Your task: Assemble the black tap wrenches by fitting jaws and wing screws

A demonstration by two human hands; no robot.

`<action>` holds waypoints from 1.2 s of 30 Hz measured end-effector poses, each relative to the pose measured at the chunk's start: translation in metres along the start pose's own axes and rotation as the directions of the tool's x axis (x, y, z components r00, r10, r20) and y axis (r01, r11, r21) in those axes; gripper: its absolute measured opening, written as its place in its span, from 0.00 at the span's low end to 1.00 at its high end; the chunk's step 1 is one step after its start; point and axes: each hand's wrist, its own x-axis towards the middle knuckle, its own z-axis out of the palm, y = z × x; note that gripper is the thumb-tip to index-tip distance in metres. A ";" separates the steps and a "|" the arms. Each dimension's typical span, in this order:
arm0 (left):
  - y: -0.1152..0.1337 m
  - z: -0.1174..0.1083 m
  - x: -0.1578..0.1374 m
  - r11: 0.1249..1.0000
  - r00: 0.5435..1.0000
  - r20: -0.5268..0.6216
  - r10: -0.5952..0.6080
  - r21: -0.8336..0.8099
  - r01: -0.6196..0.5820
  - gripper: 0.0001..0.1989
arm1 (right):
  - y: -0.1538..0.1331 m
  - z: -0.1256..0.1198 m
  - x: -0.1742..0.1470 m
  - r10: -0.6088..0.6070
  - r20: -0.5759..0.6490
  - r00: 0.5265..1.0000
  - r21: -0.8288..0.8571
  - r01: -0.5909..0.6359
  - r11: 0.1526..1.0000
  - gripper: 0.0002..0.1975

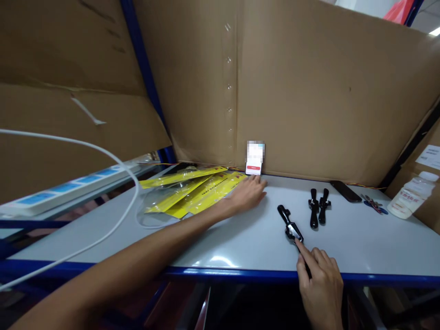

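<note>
My left hand [248, 195] reaches to the back of the grey table, fingers stretched forward at the foot of a lit phone [254, 158] propped against the cardboard. Whether the fingertips touch it I cannot tell. My right hand [319, 279], at the front edge, grips the near handle of a black spokeshave [290, 224]; its index finger lies along the tool near the silvery blade. The far handle points back and left. Two more black spokeshaves [313, 208] lie side by side to the right. Beside my left forearm are several yellow blister packs [202, 192], overlapping.
A dark phone-like slab [345, 191], a bunch of keys [374, 204] and a white-capped bottle [412, 195] are at the right. At the left, a white cable [118, 160] loops before a power strip [75, 185]. Cardboard walls [309, 91] enclose the table.
</note>
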 end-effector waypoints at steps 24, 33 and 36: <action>-0.016 0.019 0.000 0.992 0.980 0.200 0.006 0.124 -0.031 0.17 | -0.016 -0.005 0.064 0.070 0.406 0.911 -0.066 -0.047 0.997 0.16; -0.017 0.022 0.000 0.997 0.984 0.176 0.023 0.066 -0.035 0.17 | -0.014 -0.004 0.057 0.057 0.375 0.925 -0.009 -0.058 0.998 0.16; -0.016 0.020 -0.001 0.997 0.983 0.185 0.021 0.064 -0.033 0.16 | -0.015 -0.004 0.056 0.049 0.363 0.931 0.012 -0.058 0.998 0.17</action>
